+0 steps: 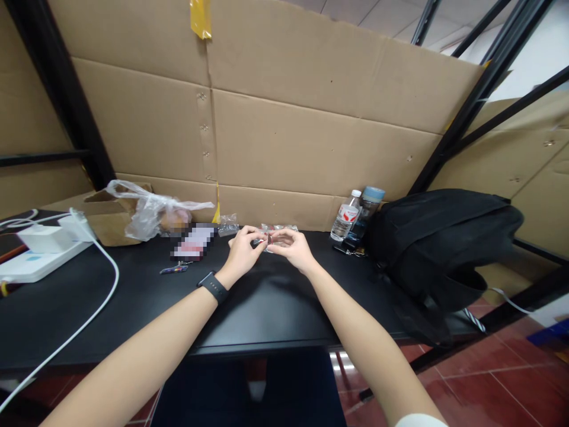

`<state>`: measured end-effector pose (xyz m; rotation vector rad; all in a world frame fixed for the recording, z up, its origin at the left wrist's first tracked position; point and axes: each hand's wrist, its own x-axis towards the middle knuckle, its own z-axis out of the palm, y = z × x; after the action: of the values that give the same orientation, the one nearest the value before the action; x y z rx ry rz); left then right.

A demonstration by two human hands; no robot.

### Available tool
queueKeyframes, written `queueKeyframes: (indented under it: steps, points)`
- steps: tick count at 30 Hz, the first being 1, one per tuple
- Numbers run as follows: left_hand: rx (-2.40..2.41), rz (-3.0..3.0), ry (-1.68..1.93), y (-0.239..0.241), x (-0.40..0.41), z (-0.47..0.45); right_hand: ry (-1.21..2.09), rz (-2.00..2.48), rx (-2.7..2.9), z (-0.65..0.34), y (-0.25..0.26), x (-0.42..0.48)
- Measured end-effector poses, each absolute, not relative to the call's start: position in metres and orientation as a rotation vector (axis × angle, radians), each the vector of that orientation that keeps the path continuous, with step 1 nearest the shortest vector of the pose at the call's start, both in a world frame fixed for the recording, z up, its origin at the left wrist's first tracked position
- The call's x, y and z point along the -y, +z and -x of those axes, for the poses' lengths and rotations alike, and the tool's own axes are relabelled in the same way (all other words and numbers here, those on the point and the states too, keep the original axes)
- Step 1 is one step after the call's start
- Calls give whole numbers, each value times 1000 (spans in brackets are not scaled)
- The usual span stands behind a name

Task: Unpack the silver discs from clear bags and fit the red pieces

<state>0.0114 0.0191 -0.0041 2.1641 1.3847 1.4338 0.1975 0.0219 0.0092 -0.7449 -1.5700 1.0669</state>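
My left hand, with a black watch on its wrist, is held over the far part of the black table. Facing it is my right hand. Thumbs and fingers of both are closed in a pinch where the hands meet. Between the fingertips shows a small dark reddish piece, too small to name and partly covered by the fingers. Just behind the hands lies a clear plastic packet with red bits. A second clear packet rests left of it.
A phone-like slab, partly blurred out, and a plastic bag by a cardboard box are at left. Further left is a white power strip with a cable. A water bottle, a dark tumbler and a black backpack stand right.
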Motion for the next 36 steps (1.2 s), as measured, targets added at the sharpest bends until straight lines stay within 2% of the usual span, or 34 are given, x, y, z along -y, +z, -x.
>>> queueKeyframes:
  steps: [16, 26, 36]
  points:
    - [-1457, -2258, 1341, 0, -12, -12, 1155, 860, 1505, -204, -9, -37]
    - [-1521, -2320, 1260, 2, -6, -15, 919, 915, 1798, -211, -6, -39]
    - [-1523, -2310, 1271, 4, -3, -17, 860, 941, 1805, -209, -2, -34]
